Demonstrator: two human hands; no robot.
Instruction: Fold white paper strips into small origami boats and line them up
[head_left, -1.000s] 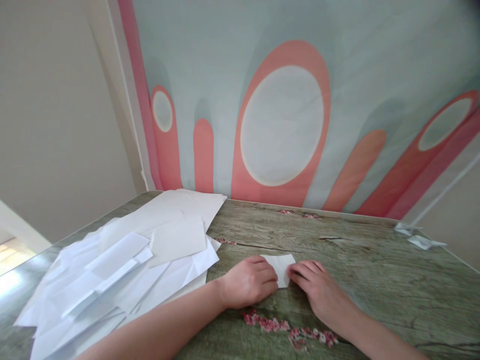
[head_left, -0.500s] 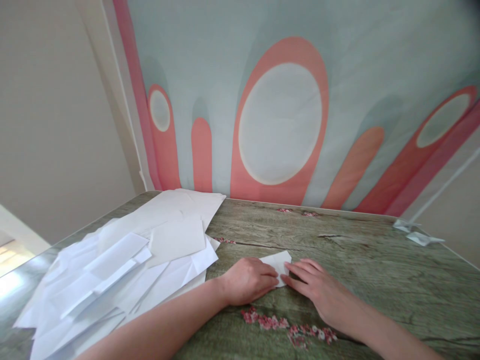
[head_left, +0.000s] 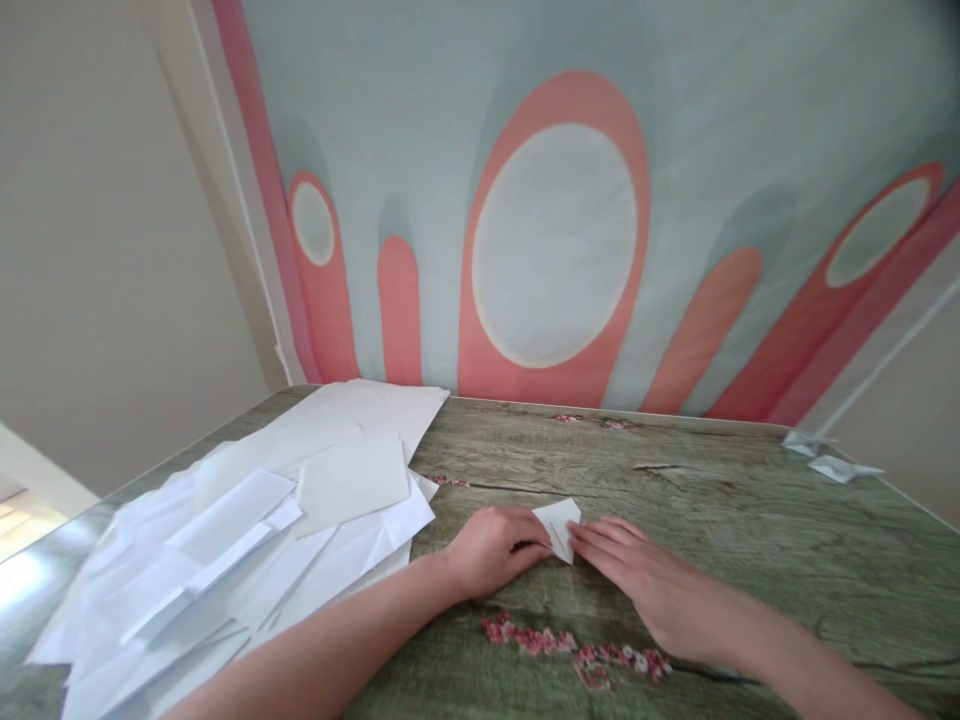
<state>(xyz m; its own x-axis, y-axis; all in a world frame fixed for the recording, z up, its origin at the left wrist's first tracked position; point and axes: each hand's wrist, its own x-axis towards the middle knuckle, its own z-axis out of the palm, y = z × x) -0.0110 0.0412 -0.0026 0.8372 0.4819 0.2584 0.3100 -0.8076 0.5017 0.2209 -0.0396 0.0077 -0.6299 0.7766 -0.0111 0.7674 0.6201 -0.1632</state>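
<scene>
The loosely curled left hand (head_left: 504, 550) seems to pinch, and so steady, the small folded white paper (head_left: 562, 518) between both hands, while the right hand (head_left: 651, 578), fingers outstretched rather than gripping, touches its opposite edge, apparently holding the fold flat.

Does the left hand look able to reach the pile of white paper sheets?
Probably yes: the pile of white paper sheets lies close by the left hand, only tabletop between, though that hand touches the small folded paper.
</scene>
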